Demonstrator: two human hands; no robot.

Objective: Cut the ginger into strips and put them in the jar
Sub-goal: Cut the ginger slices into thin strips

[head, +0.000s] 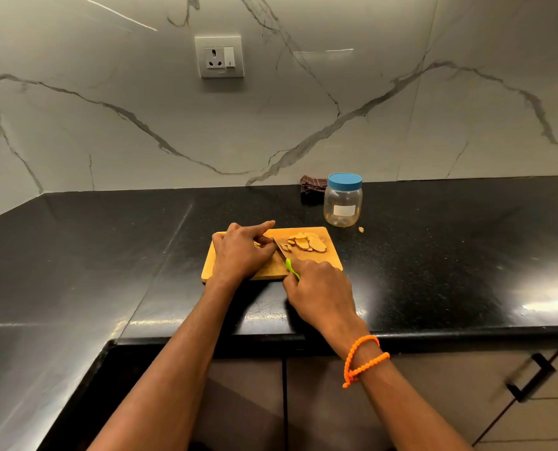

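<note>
Your left hand (240, 252) curls over a small piece of ginger (257, 244) on the wooden cutting board (331, 252), index finger stretched out. Your right hand (320, 288) grips the green-handled knife (287, 262), blade beside the left fingers. Ginger slices (307, 242) lie just right of the blade. The blue-lidded jar (343, 200) stands closed behind the board on the black counter (108, 255).

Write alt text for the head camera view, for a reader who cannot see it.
A person's right hand grips a green-handled knife while the left hand holds ginger on a wooden cutting board, beside a pile of ginger slices. Behind the board on the black counter stands an empty-looking jar with its blue lid on.
</note>
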